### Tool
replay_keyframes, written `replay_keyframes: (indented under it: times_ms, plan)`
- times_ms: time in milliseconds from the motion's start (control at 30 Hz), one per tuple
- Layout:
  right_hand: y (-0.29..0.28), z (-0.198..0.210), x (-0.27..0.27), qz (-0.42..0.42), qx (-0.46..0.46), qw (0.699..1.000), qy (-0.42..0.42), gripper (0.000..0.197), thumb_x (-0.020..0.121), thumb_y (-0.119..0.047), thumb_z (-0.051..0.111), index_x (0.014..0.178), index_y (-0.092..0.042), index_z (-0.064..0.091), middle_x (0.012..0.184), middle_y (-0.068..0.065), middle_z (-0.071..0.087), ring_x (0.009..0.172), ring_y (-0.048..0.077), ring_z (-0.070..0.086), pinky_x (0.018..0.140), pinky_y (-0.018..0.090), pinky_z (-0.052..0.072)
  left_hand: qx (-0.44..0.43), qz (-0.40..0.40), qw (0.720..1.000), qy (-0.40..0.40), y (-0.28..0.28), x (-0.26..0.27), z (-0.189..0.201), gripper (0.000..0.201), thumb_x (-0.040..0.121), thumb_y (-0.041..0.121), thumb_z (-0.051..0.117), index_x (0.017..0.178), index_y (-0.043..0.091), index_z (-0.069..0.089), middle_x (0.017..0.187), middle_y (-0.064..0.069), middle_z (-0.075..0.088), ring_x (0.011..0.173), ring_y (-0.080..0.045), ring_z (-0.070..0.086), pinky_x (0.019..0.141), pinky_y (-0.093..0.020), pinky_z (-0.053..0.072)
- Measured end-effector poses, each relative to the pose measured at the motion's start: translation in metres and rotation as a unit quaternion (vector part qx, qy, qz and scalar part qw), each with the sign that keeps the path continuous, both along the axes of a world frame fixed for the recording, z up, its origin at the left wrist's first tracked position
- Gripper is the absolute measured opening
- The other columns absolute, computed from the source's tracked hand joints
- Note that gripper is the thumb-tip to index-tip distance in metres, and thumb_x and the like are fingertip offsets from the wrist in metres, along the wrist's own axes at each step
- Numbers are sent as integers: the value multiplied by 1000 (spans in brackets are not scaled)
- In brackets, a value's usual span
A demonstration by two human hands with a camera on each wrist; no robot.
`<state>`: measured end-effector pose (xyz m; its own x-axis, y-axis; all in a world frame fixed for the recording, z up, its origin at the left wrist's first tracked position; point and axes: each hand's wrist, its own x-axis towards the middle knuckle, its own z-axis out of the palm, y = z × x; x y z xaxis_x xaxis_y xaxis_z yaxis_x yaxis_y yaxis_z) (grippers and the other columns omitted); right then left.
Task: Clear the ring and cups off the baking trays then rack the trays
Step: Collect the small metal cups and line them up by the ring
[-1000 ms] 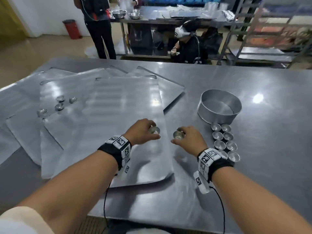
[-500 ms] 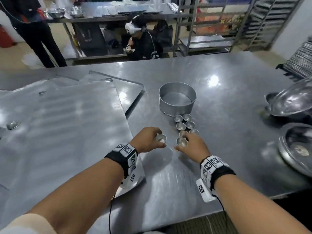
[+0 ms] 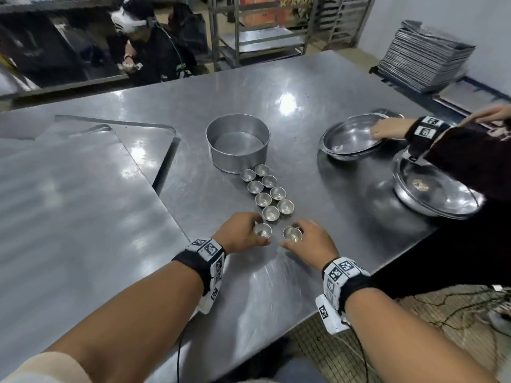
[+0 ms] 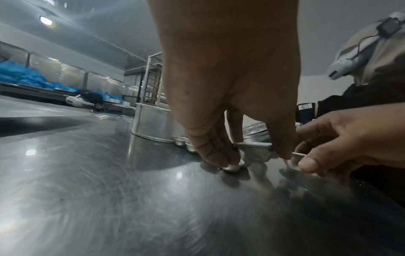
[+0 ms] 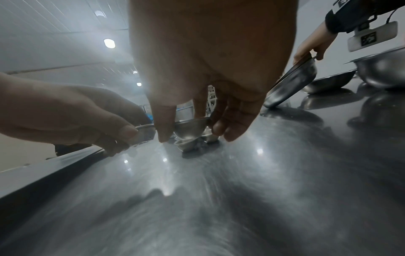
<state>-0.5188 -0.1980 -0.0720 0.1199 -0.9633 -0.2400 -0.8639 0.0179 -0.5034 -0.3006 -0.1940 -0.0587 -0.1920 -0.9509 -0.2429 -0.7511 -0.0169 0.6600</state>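
My left hand [image 3: 243, 233] pinches a small metal cup [image 3: 262, 230] just above the steel table [image 3: 276, 286]; in the left wrist view that cup [image 4: 254, 152] hangs between thumb and fingers. My right hand [image 3: 307, 239] pinches a second cup [image 3: 292, 234], seen close in the right wrist view [image 5: 190, 129]. Both cups sit at the near end of a double row of several cups [image 3: 266, 193]. The metal ring [image 3: 237, 142] stands behind the row. Flat baking trays [image 3: 77, 194] lie overlapped at the left.
Another person's hand [image 3: 387, 131] holds a steel bowl [image 3: 351, 139] at the right, with a second bowl [image 3: 434, 192] nearer. A stack of trays [image 3: 423, 56] stands at the far right. A rack [image 3: 262, 31] and a crouching person [image 3: 152, 42] are beyond the table.
Both hands carried their cups rightward off the tray to the near end of the cup row. The head turned right, bringing the bowls and another person's arm into view.
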Motion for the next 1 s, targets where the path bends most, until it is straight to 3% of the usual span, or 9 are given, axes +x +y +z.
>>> replay_keyframes:
  times_ms: [167,333,533,700,833,1000]
  plan:
    - [0,-7,-16,9,10,1000,14,60,72,-51,79,126,-30,61,125,1,62,114,24,59,97,34,47,30,-35,997,-66,-6,-15,3,45,77,39,81,113,15,66,99,-4,68,97,-24,64,73,-28,43]
    - [-19,-9,-24,43,17,999,15,61,73,-47,81,127,-28,61,127,2,62,115,24,59,97,33,47,40,-10,994,-101,-9,-28,2,44,78,38,79,115,17,66,116,-4,70,106,-25,64,79,-28,45]
    - [-40,-13,-37,116,35,992,19,61,74,-44,80,129,-28,58,130,3,61,118,25,57,98,33,46,55,91,991,-86,4,-52,-15,39,83,32,72,118,18,63,119,-8,69,106,-27,64,75,-25,41]
    - [-48,-20,-49,169,39,985,-6,69,73,-37,80,136,-27,53,132,2,60,122,24,54,99,32,44,7,189,981,-44,19,-75,-28,43,81,29,74,117,12,61,113,-11,69,108,-30,63,76,-28,40]
    - [-55,-23,-58,196,36,980,-17,66,73,-36,79,133,-27,54,128,2,63,118,24,56,96,31,44,-22,269,963,-10,29,-88,-33,50,79,35,79,120,12,62,109,-7,70,101,-26,64,82,-33,49]
    - [-58,-23,-66,191,29,981,-27,59,74,-35,77,129,-26,57,124,3,65,113,26,60,94,31,46,-30,319,947,-12,39,-101,-38,47,78,34,80,117,14,64,107,-4,70,97,-23,64,80,-30,49]
